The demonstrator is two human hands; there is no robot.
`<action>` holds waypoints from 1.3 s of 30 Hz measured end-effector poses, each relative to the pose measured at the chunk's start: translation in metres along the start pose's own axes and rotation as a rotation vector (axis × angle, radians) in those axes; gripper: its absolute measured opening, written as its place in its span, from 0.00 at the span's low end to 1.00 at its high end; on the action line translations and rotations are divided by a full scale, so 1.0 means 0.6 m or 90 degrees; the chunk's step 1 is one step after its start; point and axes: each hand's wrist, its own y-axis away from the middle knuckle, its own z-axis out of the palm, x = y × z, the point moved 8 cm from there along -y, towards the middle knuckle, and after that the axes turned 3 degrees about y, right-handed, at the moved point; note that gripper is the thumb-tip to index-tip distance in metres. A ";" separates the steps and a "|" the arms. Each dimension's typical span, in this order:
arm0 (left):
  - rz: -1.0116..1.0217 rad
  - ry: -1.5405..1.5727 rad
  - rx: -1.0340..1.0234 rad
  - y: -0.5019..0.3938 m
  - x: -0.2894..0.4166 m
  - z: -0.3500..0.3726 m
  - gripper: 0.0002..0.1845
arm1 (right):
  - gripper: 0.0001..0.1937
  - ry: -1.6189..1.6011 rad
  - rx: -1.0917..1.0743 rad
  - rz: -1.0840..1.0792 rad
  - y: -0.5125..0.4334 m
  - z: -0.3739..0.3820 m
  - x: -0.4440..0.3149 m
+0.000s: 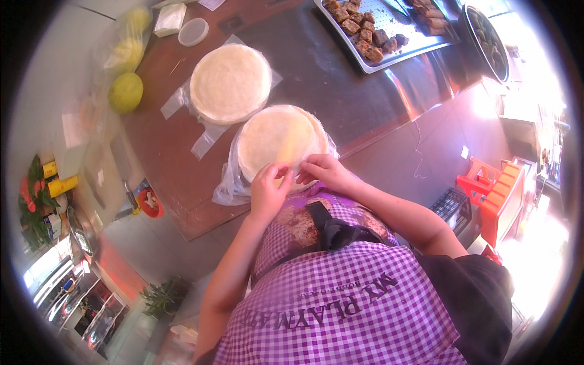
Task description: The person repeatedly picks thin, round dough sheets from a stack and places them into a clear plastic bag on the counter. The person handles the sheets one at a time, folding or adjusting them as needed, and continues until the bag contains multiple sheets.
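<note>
Before me lies a stack of thin, round, pale dough sheets (276, 137) on a clear plastic bag (232, 185), close to the table's front edge. At the near rim of this stack, my left hand (269, 189) has thumb and forefinger pinched together on the edge of a thin sheet. Just to its right, my right hand (329, 172) pinches the same rim with curled fingers. The fingertips partly hide what they hold. A second round stack of dough sheets (230, 84) sits farther off, slightly left, on another plastic bag (175, 102).
The dark table (319, 68) bears a metal tray (365, 68) with browned chunks (365, 34) and rolls (431, 18). Beyond it stands a round container (486, 43). Left are a green-yellow pomelo-like fruit (126, 93), a plastic lid (193, 32) and a cleaver (119, 157). Orange stools (502, 200) stand right.
</note>
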 end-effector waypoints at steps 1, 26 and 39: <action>-0.004 -0.004 0.005 -0.001 0.003 0.000 0.11 | 0.13 0.037 -0.005 -0.013 0.002 0.001 -0.006; -0.104 0.015 -0.004 -0.030 0.006 0.003 0.07 | 0.18 0.176 -0.049 -0.060 -0.009 0.010 -0.032; -0.165 0.079 -0.059 -0.036 -0.015 0.009 0.06 | 0.12 0.271 -0.030 -0.085 -0.004 0.012 -0.057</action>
